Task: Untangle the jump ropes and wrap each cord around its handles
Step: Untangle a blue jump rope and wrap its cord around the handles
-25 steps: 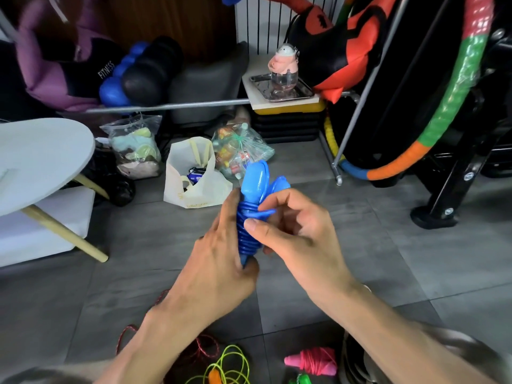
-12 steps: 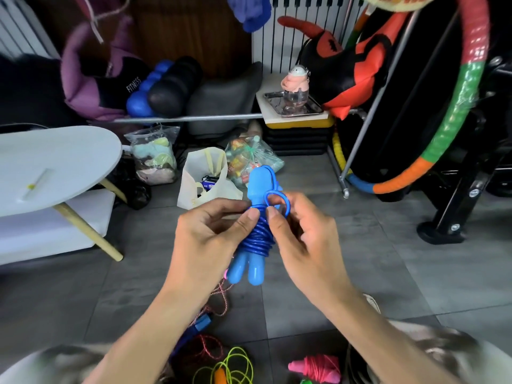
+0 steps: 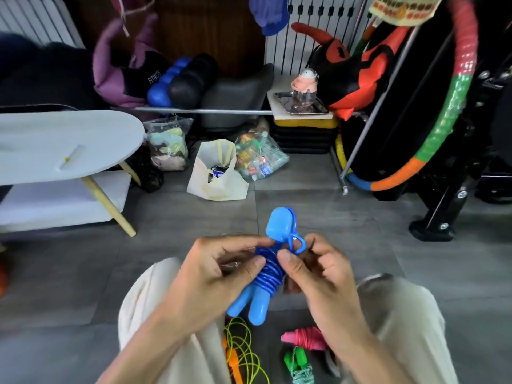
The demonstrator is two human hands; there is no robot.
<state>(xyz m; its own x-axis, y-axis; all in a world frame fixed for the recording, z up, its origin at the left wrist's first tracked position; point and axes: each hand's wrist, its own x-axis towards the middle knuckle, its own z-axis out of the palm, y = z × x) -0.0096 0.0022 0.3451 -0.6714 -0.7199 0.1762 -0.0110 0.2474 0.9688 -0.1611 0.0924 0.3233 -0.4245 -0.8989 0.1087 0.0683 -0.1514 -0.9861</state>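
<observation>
Both hands hold one blue plastic jump rope (image 3: 267, 270) above the lap: the left hand (image 3: 219, 268) pinches its coiled cord, while the right hand (image 3: 315, 270) pinches the small end loop (image 3: 297, 243) beside the upper handles. Below lie a pink wrapped rope (image 3: 303, 338) and a loose yellow-green cord (image 3: 243, 347).

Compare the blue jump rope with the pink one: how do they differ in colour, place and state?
The blue rope is held up in both hands, left hand and right hand; the pink rope lies on the floor. The blue one has a loose loop of cord sticking out near the top; the pink one shows no loose end. Both have their cord wound round paired handles.
</observation>
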